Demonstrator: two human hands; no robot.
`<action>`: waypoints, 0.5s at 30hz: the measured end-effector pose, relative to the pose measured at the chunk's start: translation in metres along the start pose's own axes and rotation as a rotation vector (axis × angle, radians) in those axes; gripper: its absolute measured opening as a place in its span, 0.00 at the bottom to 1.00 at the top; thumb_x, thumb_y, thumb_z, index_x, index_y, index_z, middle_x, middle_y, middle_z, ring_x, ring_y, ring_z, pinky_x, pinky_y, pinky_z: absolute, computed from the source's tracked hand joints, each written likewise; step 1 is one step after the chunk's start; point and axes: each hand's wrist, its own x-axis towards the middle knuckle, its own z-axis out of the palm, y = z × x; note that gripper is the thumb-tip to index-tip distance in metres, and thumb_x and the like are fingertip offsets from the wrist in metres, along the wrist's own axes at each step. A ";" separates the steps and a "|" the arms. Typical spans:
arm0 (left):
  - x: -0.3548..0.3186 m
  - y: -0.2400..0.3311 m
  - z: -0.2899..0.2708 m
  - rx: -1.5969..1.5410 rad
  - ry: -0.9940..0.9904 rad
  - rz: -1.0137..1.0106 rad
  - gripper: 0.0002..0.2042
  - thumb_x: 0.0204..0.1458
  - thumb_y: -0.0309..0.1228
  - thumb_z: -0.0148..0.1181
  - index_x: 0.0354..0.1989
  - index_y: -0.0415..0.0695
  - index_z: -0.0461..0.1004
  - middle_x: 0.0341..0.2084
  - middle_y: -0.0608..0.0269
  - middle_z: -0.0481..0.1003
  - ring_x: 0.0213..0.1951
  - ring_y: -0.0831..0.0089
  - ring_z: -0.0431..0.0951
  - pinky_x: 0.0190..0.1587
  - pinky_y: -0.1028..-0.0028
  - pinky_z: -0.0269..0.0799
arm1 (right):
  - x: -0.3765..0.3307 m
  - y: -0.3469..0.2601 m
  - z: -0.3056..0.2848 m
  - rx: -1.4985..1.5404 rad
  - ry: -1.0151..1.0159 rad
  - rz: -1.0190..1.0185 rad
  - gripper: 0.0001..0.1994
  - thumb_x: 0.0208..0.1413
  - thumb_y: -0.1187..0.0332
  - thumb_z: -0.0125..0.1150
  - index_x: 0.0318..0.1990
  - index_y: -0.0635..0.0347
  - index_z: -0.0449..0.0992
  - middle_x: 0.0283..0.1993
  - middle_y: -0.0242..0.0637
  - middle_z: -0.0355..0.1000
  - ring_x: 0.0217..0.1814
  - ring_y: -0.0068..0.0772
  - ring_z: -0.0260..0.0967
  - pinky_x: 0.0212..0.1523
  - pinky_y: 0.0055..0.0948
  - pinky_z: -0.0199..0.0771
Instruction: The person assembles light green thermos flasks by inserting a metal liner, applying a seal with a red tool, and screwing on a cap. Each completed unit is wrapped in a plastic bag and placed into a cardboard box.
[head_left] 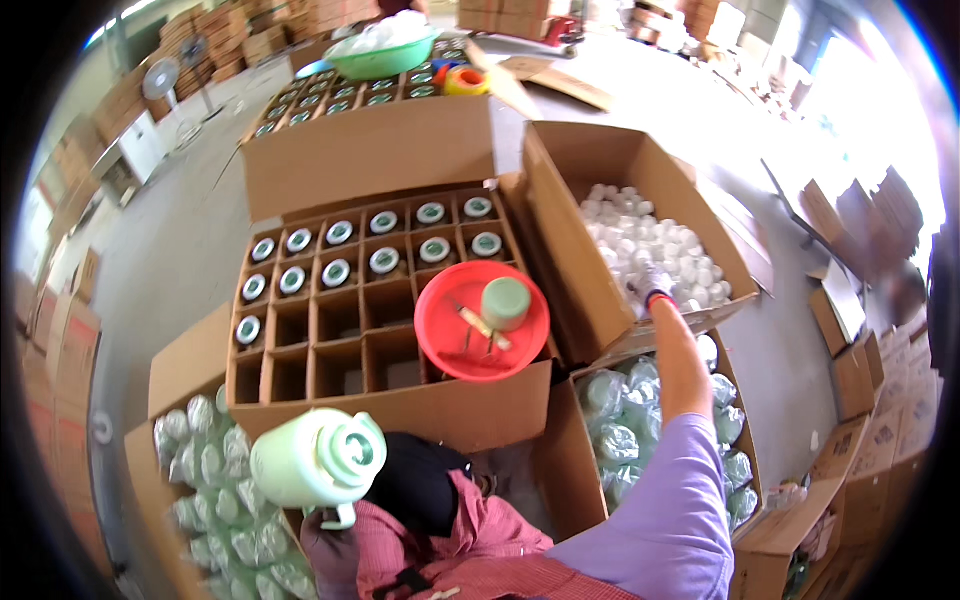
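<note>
Head view shows the left hand (345,510), mostly hidden, gripping a pale green jar (318,458) just below the divided carton (380,400). Right of that carton, the right hand (655,287) reaches into a box of white caps (650,245); whether its grip is closed cannot be told. A red bowl (482,322) with a green lid sits on the carton's right cells.

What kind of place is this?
Probably a warehouse or packing floor. Stacked cartons line the back, a divided box holds capped jars, and the right hand reaches into a box of white caps.
</note>
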 end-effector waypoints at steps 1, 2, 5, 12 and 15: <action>0.002 -0.001 0.002 0.018 -0.041 -0.002 0.11 0.61 0.26 0.45 0.47 0.35 0.71 0.41 0.58 0.78 0.40 0.71 0.79 0.48 0.65 0.80 | 0.005 0.016 -0.005 -0.030 0.055 0.007 0.29 0.41 0.55 0.67 0.55 0.48 0.73 0.49 0.52 0.76 0.53 0.55 0.74 0.54 0.49 0.74; 0.003 -0.001 0.004 0.046 -0.072 -0.001 0.10 0.61 0.26 0.46 0.45 0.36 0.71 0.39 0.58 0.79 0.40 0.71 0.80 0.49 0.65 0.80 | 0.005 0.017 -0.011 -0.072 0.161 0.111 0.31 0.40 0.51 0.68 0.54 0.51 0.73 0.43 0.54 0.76 0.47 0.56 0.75 0.49 0.49 0.75; 0.000 0.029 0.026 -0.979 0.079 -0.472 0.07 0.59 0.23 0.49 0.42 0.39 0.72 0.32 0.61 0.79 0.36 0.71 0.80 0.49 0.65 0.80 | -0.089 -0.065 -0.073 0.315 0.627 -0.341 0.25 0.50 0.58 0.68 0.53 0.62 0.72 0.44 0.49 0.73 0.46 0.50 0.72 0.46 0.44 0.72; -0.006 0.026 0.032 -1.062 0.029 -0.524 0.08 0.57 0.22 0.51 0.44 0.38 0.72 0.35 0.62 0.78 0.36 0.71 0.78 0.47 0.68 0.79 | -0.375 -0.210 -0.142 0.886 0.230 -1.197 0.32 0.36 0.56 0.78 0.49 0.59 0.74 0.39 0.43 0.69 0.46 0.52 0.68 0.49 0.46 0.69; -0.014 0.028 0.033 -1.044 -0.023 -0.469 0.09 0.57 0.23 0.51 0.45 0.38 0.72 0.35 0.61 0.77 0.37 0.69 0.77 0.49 0.67 0.78 | -0.398 -0.232 -0.132 0.938 0.136 -1.196 0.33 0.37 0.46 0.74 0.46 0.59 0.73 0.38 0.44 0.67 0.45 0.53 0.66 0.49 0.49 0.67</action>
